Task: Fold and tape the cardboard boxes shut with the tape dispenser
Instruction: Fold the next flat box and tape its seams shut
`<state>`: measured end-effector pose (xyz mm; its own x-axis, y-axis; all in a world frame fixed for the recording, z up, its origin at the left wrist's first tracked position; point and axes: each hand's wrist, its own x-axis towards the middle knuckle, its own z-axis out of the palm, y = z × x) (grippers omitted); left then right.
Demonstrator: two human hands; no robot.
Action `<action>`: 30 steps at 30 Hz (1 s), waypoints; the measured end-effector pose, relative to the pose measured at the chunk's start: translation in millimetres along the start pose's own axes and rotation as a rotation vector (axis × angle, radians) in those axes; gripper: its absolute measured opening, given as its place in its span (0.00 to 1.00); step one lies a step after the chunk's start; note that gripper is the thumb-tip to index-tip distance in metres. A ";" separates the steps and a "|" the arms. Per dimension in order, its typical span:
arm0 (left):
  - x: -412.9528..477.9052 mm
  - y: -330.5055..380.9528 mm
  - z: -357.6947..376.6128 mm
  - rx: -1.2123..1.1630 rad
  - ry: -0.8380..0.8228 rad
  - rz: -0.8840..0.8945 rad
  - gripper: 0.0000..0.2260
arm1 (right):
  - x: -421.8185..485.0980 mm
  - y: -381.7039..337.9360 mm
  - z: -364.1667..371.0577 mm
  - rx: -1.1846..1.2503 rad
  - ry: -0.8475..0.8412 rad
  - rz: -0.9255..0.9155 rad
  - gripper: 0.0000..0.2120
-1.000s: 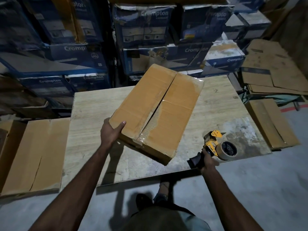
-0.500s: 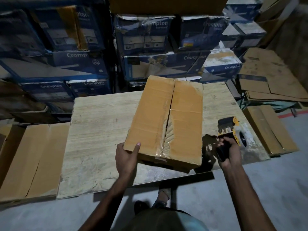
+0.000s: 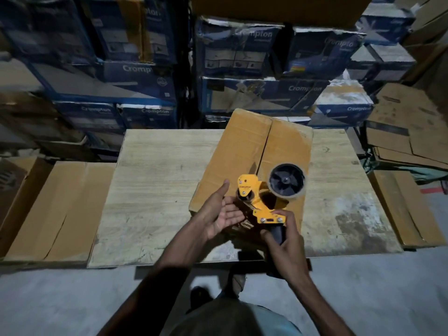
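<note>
Brown cardboard fills the far left, where a closed carton (image 3: 55, 209) lies just beside the tabletop (image 3: 150, 190). Its left end is cut off by the frame edge, and the corner beyond it is too dark to read. Behind the pale wood-grain tabletop rise stacked blue cartons (image 3: 266, 93), blurred and dim, their print only partly legible.

The cardboard box (image 3: 244, 151) sits on the tabletop right of centre, flaps folded in with the centre seam running away from the person. Its near end is hidden behind both hands and the tool.

The left hand (image 3: 218, 212) is held palm up with fingers spread and relaxed, holding nothing. Its fingertips are just beside the front of the yellow tape dispenser (image 3: 260, 202), and whether they touch it cannot be told. The dispenser is held above the box's near end, its tape roll (image 3: 287, 181) facing the camera. The right hand (image 3: 286, 248) is curled round the black handle (image 3: 278, 235), covering most of it.

Further right, flattened cardboard sheets (image 3: 407, 132) are piled by the tabletop, running out of frame.
</note>
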<state>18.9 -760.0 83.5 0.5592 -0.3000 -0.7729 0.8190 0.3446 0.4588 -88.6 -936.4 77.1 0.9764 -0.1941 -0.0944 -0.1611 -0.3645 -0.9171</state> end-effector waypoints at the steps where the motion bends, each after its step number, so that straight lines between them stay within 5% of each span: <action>1: 2.1 1.5 -4.6 -0.040 -0.010 -0.015 0.35 | -1.0 0.3 4.2 -0.005 -0.027 -0.023 0.21; 8: 3.9 -7.1 -31.3 -0.175 -0.017 -0.079 0.13 | 1.9 10.8 10.6 -0.094 -0.111 -0.099 0.21; 13: 0.4 -16.0 -65.2 -0.348 -0.051 -0.162 0.19 | 4.9 15.6 5.5 -0.076 -0.114 -0.098 0.20; 19: -6.5 -10.4 -74.0 -0.349 -0.081 -0.112 0.13 | 0.9 17.0 4.3 -0.076 -0.135 -0.107 0.21; 26: 2.0 -7.8 -81.3 -0.404 -0.059 -0.096 0.22 | 1.3 14.3 10.1 -0.067 -0.137 -0.093 0.21; 30: -1.4 -5.8 -82.7 -0.288 -0.070 -0.060 0.16 | 1.8 10.2 11.2 -0.057 -0.137 -0.100 0.21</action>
<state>2.7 -688.0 45.7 0.5269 -0.3843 -0.7581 0.7861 0.5594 0.2628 -86.9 -930.3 63.2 0.9978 -0.0301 -0.0593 -0.0665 -0.4279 -0.9014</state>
